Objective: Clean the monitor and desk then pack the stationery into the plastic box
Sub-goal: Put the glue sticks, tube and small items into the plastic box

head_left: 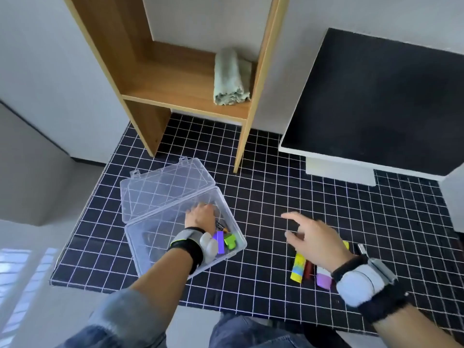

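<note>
Clear plastic box [160,237] open on the checked table [263,197]. Left hand [200,217] inside it, fingers hidden, grip hard to tell. Right hand [316,239] spread wide above bright pens [298,267].

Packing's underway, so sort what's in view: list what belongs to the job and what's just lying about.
Job: clear plastic box with hinged lid; purple and green stationery inside it; yellow, red and purple stationery on the desk; black monitor.
Lying about: wooden shelf unit.
</note>
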Demonstrator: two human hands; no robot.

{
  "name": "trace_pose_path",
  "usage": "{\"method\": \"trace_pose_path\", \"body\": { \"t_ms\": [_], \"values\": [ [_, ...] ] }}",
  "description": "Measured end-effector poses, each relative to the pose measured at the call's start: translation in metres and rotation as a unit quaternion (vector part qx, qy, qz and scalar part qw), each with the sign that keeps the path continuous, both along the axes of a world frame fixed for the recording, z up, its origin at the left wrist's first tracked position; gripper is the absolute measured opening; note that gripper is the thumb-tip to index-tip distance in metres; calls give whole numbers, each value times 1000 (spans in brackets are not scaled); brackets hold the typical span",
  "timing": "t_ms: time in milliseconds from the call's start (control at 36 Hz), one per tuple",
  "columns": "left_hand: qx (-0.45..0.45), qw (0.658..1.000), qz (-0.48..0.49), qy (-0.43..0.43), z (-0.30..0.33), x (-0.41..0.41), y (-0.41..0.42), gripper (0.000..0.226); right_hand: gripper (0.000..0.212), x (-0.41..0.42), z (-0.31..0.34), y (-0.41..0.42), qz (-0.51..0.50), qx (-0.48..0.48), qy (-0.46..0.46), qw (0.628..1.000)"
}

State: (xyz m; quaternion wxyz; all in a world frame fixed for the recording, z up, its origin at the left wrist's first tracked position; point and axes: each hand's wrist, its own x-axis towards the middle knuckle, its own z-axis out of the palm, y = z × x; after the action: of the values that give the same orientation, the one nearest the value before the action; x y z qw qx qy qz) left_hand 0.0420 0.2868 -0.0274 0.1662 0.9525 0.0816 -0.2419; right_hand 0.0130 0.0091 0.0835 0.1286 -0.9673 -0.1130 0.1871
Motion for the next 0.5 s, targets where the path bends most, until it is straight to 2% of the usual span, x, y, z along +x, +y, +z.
{"method": "trace_pose_path", "body": {
  "t_ms": [167, 389, 500],
  "values": [
    [16, 998, 19, -52, 0, -6, -5, 32, 41, -8, -5, -35, -69, 2, 2, 998],
    [-52, 974, 113, -189, 27, -28, -35, 36, 30, -19, -11, -95, -193, 50, -5, 980],
    [-76, 960, 115, -245, 45, -42, -68, 44, 28, -26, -18, -132, -240, 67, 2, 969]
  ]
}}
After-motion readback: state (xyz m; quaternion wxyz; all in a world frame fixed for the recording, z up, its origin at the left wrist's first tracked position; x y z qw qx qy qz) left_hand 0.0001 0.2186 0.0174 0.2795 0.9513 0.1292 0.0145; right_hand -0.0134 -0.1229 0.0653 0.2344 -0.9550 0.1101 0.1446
